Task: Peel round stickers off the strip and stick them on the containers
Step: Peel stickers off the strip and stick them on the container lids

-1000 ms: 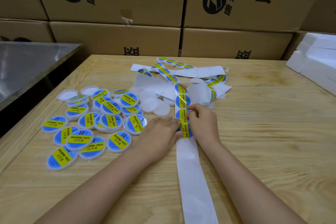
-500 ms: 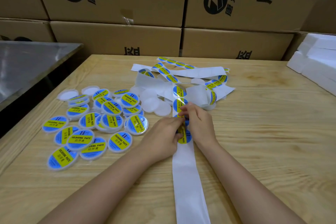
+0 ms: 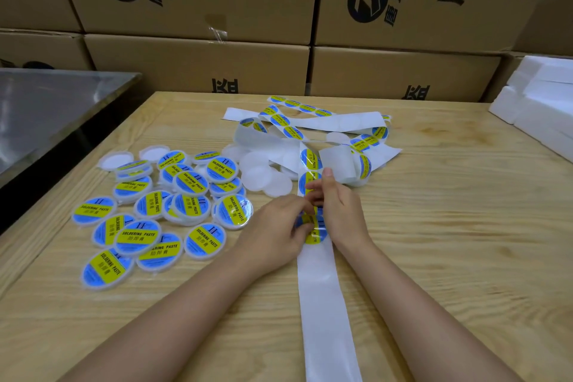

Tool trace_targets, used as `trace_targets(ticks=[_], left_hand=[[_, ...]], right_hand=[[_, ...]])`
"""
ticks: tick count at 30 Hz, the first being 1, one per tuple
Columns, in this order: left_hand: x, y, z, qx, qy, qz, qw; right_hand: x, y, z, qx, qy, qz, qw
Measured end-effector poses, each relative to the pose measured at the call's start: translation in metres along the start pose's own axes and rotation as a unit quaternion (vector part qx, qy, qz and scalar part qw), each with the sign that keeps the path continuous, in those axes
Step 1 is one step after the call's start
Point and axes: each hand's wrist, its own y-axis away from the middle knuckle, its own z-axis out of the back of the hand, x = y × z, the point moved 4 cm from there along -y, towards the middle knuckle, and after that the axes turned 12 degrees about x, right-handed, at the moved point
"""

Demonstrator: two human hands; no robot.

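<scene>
Left hand (image 3: pixel 273 228) pinches a round blue-and-yellow sticker (image 3: pixel 314 237); right hand (image 3: pixel 339 211) grips the long white paper strip (image 3: pixel 325 304) beside it. Labelled round white plastic containers (image 3: pixel 204 240) lie left of both hands on the pale wooden counter (image 3: pixel 449 242).

**Both hands meet on the sticker strip**

The left hand (image 3: pixel 273 226) pinches the edge of a blue-and-yellow round sticker (image 3: pixel 313 235) on the white backing strip (image 3: pixel 325 304). This backing strip runs along the wooden tabletop (image 3: pixel 449 242) toward the person. The right hand (image 3: pixel 341 211) has its grip on the backing strip just beside the sticker. To the left lies a heap of labelled containers (image 3: pixel 148 217) marked "SOLDERING PASTE". Plain white containers (image 3: pixel 263 170) sit near the strip's tangled far end. Printed cardboard boxes (image 3: pixel 198 62) are stacked behind, with white foam blocks (image 3: pixel 542 108) at right and a metal surface (image 3: pixel 46 108) at left.
</scene>
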Motion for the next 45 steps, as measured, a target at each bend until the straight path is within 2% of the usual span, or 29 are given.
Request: trace_targets(ticks=[2,5,10,13,16,18,23,26,29,31,33,34,41,43,45], left_hand=[[-0.001,0.001,0.005,-0.025,0.041,-0.007,0.999],[0.004,0.003,0.012,-0.063,0.148,0.032,0.987],[0.019,0.004,0.022,-0.157,0.298,0.11,0.935],[0.026,0.004,0.025,-0.202,0.354,0.141,0.902],[0.031,0.004,0.026,-0.217,0.393,0.149,0.881],[0.032,0.004,0.026,-0.212,0.393,0.149,0.882],[0.03,0.003,0.025,-0.189,0.33,0.151,0.913],[0.026,0.004,0.025,-0.193,0.197,0.153,0.949],[0.029,0.002,0.024,-0.18,0.088,0.158,0.967],[0.041,0.0,0.022,-0.135,-0.048,0.21,0.967],[0.052,0.001,0.017,-0.064,-0.19,0.27,0.942],[0.054,0.002,0.015,-0.042,-0.224,0.281,0.932],[0.05,-0.001,0.018,-0.044,-0.251,0.255,0.933],[0.045,-0.002,0.02,-0.069,-0.247,0.232,0.938],[0.034,-0.002,0.024,-0.128,-0.221,0.177,0.95]], right_hand=[[-0.001,-0.001,0.002,-0.003,-0.006,-0.006,1.0],[-0.003,-0.001,0.003,0.002,-0.005,-0.018,1.0],[-0.002,-0.004,0.008,-0.007,-0.083,-0.036,0.996],[0.005,-0.004,0.008,0.013,-0.094,0.003,0.995],[0.011,0.0,0.002,0.063,-0.042,0.049,0.996],[0.01,0.001,-0.002,0.083,0.011,0.052,0.995],[0.006,-0.001,0.001,0.058,-0.006,0.033,0.998],[0.005,-0.002,0.001,0.052,0.008,0.036,0.998],[0.004,-0.002,0.004,0.035,-0.01,0.036,0.999],[0.005,-0.002,0.005,0.023,-0.026,0.034,0.999],[0.005,-0.002,0.005,0.023,-0.033,0.036,0.999],[0.006,-0.002,0.004,0.025,-0.037,0.038,0.998],[0.007,-0.001,0.001,0.031,-0.027,0.055,0.998],[0.008,0.0,0.001,0.031,-0.021,0.059,0.998],[0.01,0.0,0.001,0.025,-0.027,0.066,0.997]])
